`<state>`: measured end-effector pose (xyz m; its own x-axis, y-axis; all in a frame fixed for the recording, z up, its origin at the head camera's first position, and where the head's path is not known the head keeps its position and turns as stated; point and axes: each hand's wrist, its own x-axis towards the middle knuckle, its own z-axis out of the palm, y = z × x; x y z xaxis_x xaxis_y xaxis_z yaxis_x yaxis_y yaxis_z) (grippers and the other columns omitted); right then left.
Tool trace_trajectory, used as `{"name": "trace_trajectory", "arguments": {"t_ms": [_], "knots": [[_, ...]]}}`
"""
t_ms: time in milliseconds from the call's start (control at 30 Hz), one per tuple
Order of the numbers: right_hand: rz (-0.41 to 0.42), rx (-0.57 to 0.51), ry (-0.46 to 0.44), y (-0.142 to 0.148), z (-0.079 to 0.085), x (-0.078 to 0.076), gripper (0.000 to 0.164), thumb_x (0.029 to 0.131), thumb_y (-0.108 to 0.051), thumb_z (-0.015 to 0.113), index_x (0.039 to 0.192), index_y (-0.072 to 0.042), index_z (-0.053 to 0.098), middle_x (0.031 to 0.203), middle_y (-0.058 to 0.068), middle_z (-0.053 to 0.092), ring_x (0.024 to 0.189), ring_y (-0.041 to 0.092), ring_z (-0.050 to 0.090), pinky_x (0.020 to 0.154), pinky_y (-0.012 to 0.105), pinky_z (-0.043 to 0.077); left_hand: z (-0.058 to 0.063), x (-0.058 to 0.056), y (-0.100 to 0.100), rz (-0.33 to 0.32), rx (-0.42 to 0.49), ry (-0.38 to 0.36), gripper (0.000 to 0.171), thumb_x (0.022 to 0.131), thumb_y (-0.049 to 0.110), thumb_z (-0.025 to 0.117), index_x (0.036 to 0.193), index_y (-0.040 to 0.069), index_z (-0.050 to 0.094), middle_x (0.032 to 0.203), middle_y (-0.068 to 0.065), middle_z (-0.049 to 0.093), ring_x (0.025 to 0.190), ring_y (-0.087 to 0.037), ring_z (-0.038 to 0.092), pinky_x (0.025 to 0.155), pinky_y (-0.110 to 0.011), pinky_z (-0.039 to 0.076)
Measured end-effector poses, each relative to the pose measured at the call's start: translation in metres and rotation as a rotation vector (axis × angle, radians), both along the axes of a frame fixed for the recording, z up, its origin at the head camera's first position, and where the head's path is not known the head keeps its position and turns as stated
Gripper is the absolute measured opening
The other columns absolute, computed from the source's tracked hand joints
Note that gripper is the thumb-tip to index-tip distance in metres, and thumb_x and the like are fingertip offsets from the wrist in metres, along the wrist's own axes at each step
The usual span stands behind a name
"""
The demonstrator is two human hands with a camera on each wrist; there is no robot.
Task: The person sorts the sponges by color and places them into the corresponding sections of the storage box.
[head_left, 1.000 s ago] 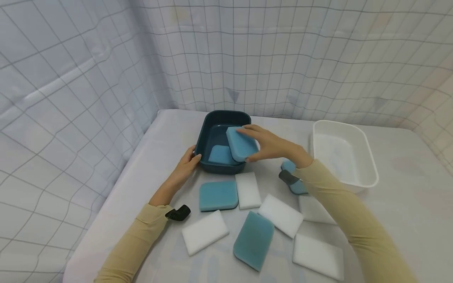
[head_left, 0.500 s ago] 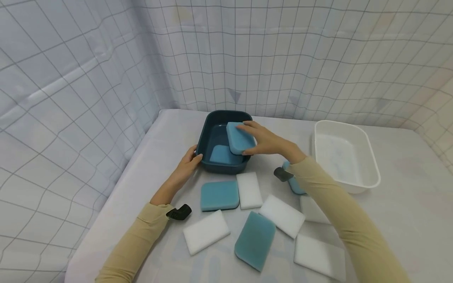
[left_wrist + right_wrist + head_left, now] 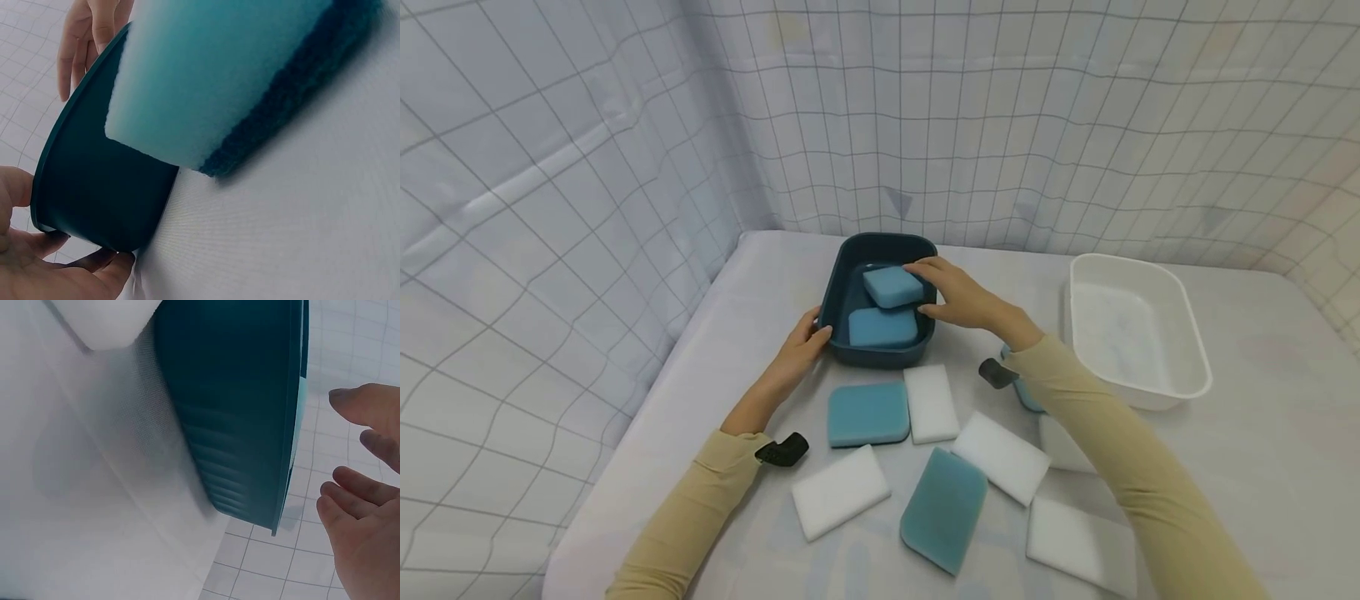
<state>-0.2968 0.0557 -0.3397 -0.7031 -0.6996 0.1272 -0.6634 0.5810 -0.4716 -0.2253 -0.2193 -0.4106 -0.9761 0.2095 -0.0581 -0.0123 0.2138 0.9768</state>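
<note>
A dark teal plastic bin [image 3: 880, 358] stands toward the back of the cloth-covered table. My left hand [image 3: 792, 357] pinches its left rim, thumb on the edge and fingers along the outer wall [image 3: 100, 181]. Two light blue sponges lie inside: one flat at the near end [image 3: 883, 328], the other tilted [image 3: 893, 287] behind it. Over the bin's right rim hovers my right hand [image 3: 966, 302], fingers and thumb spread beside the tilted sponge. Nothing shows between those fingers [image 3: 359, 487] in the right wrist view.
An empty white bin [image 3: 1138, 333] stands at the right. In front of the teal bin lie a blue sponge [image 3: 868, 414], another blue one [image 3: 943, 510] and several white sponges [image 3: 841, 492]. The right sleeve partly covers a further blue sponge [image 3: 1028, 396]. Gridded curtains surround the table.
The right hand lowered the blue sponge into the teal bin and let it go; its fingers now spread apart. The left hand stays on the rim.
</note>
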Motion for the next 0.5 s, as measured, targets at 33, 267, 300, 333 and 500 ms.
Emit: {"name": "trace_trajectory", "arguments": {"t_ms": [33, 267, 300, 333, 500], "knots": [[-0.001, 0.000, -0.005, 0.001, 0.000, 0.000, 0.062, 0.088, -0.011, 0.063, 0.143, -0.003, 0.036, 0.145, 0.022, 0.033, 0.134, 0.036, 0.036, 0.110, 0.050, 0.034, 0.000, 0.000, 0.000, 0.001, -0.003, 0.001, 0.051, 0.102, 0.017, 0.032, 0.149, 0.006, 0.016, 0.154, -0.022, 0.017, 0.142, -0.034, 0.022, 0.116, -0.050, 0.020], [0.020, -0.007, 0.019, 0.009, -0.003, 0.002, 0.061, 0.088, -0.009, 0.063, 0.142, -0.002, 0.036, 0.144, 0.021, 0.036, 0.134, 0.035, 0.036, 0.110, 0.049, 0.035, 0.001, 0.000, 0.002, 0.002, -0.002, 0.000, 0.051, 0.102, 0.017, 0.032, 0.149, 0.005, 0.015, 0.154, -0.022, 0.017, 0.141, -0.034, 0.022, 0.116, -0.050, 0.021], [0.025, -0.011, 0.023, 0.010, -0.003, 0.002, 0.061, 0.088, -0.009, 0.063, 0.142, -0.002, 0.036, 0.143, 0.021, 0.037, 0.134, 0.035, 0.037, 0.109, 0.049, 0.035, 0.000, 0.000, 0.002, 0.002, -0.002, -0.001, 0.051, 0.102, 0.017, 0.032, 0.149, 0.006, 0.015, 0.154, -0.022, 0.017, 0.142, -0.034, 0.022, 0.116, -0.050, 0.021], [0.028, -0.012, 0.027, 0.011, -0.003, 0.002, 0.061, 0.088, -0.009, 0.063, 0.142, -0.002, 0.037, 0.142, 0.021, 0.037, 0.133, 0.035, 0.037, 0.109, 0.048, 0.036, 0.000, 0.000, 0.001, 0.001, -0.002, 0.000, 0.051, 0.102, 0.017, 0.032, 0.149, 0.006, 0.015, 0.154, -0.022, 0.017, 0.142, -0.034, 0.022, 0.116, -0.050, 0.021], [0.032, -0.012, 0.039, 0.016, 0.001, 0.006, 0.061, 0.087, -0.008, 0.063, 0.141, -0.001, 0.037, 0.142, 0.021, 0.038, 0.132, 0.035, 0.039, 0.107, 0.048, 0.038, -0.001, -0.001, 0.001, -0.004, -0.009, 0.009, 0.052, 0.102, 0.019, 0.033, 0.149, 0.006, 0.015, 0.155, -0.021, 0.015, 0.143, -0.034, 0.020, 0.117, -0.050, 0.021]]}}
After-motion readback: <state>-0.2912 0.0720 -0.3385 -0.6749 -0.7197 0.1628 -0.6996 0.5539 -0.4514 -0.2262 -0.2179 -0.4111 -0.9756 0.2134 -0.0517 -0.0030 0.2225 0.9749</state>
